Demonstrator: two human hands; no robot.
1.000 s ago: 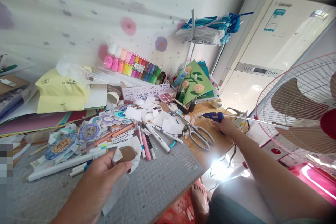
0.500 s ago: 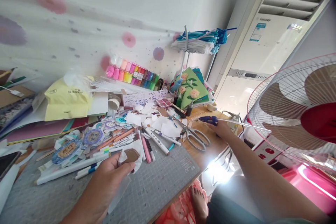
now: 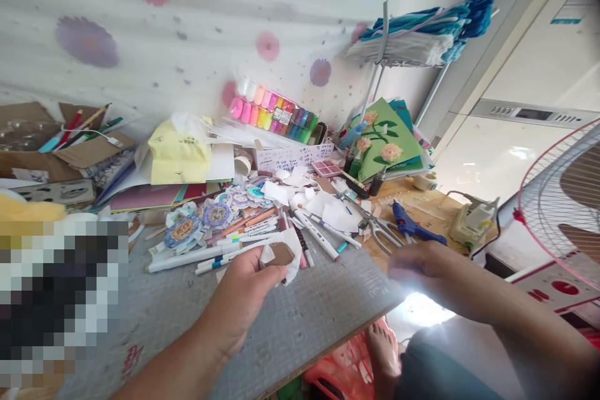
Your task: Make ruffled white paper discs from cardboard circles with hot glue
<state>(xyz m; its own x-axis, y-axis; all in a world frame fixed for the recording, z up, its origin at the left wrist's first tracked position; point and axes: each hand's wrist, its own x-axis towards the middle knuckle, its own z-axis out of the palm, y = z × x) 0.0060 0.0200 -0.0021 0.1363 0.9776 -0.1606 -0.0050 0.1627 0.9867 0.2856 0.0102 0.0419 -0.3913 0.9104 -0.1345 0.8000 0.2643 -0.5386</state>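
Observation:
My left hand (image 3: 255, 278) is closed on a small flat brown piece (image 3: 277, 255) with white paper around its edges, held over the grey cutting mat (image 3: 304, 312). Thumb and fingers pinch it from the left side. My right hand (image 3: 415, 262) hovers past the mat's right edge, smeared by motion, so its fingers do not show clearly. Just beyond it, a blue glue gun (image 3: 412, 225) lies on the wooden tabletop (image 3: 422, 203). Scissors (image 3: 382, 231) with grey handles lie left of the glue gun.
Markers (image 3: 316, 234), paper scraps (image 3: 335, 215) and round blue-purple paper badges (image 3: 182, 229) crowd the mat's far side. Behind stand a yellow bag (image 3: 180, 153) and a rack of pipe cleaners (image 3: 412, 37). A fan (image 3: 562, 194) is at right. A pixelated patch covers the lower left.
My right hand has let go of the glue gun, which now lies on the tabletop, and has drawn back toward me. The view has turned left. My left hand still holds the brown piece.

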